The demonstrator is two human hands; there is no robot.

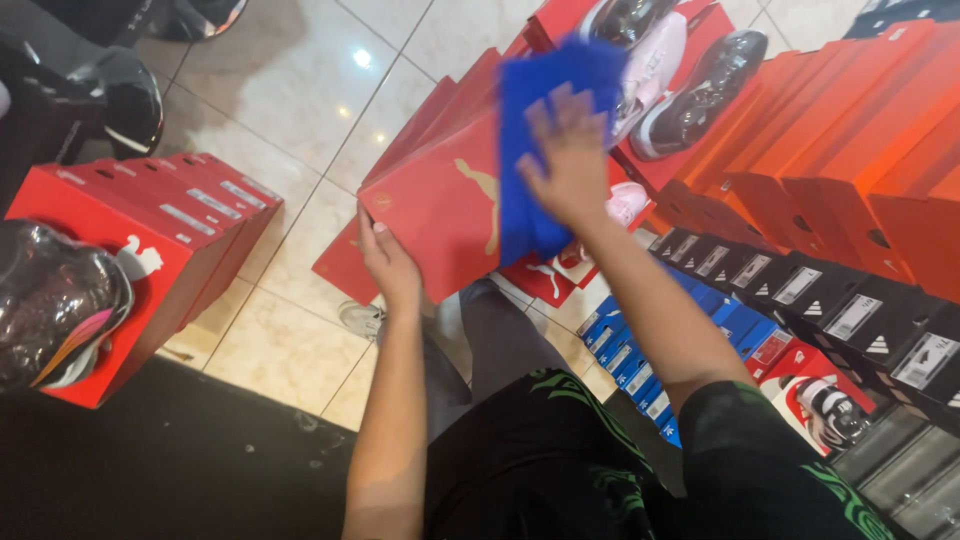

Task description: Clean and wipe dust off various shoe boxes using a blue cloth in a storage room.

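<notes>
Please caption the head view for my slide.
Right hand presses a blue cloth on a red shoebox; left hand steadies it.

Both bare arms reach forward: left hand [388, 262] curled, apparently gripping, right hand [568, 160] pressed flat, fingers spread.

Single head view, looking steeply down, close over tiled floor [290, 70]

Left hand [388, 262]: under the box [440, 205]
Right hand [572, 160]: on the cloth [530, 150], cloth on box
Right of right hand: shoes [690, 95] on stacked boxes [850, 130]
</notes>
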